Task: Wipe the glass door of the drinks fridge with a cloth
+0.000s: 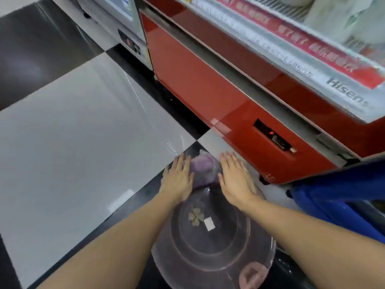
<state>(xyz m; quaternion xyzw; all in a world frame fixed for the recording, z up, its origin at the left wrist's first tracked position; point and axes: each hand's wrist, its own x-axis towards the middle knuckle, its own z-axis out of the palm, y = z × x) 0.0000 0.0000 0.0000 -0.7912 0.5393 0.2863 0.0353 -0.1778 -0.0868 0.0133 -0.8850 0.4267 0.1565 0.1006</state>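
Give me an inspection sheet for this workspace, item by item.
Surface: glossy black and white floor tiles.
Job's things: purple cloth bunched at the far rim of a clear basin.
Clutter: blue container at right.
Hands: left hand and right hand flank the cloth, fingers straight.
Cables: nothing seen.
Surroundings: red Hisense chest freezer; white cabinet beyond it.
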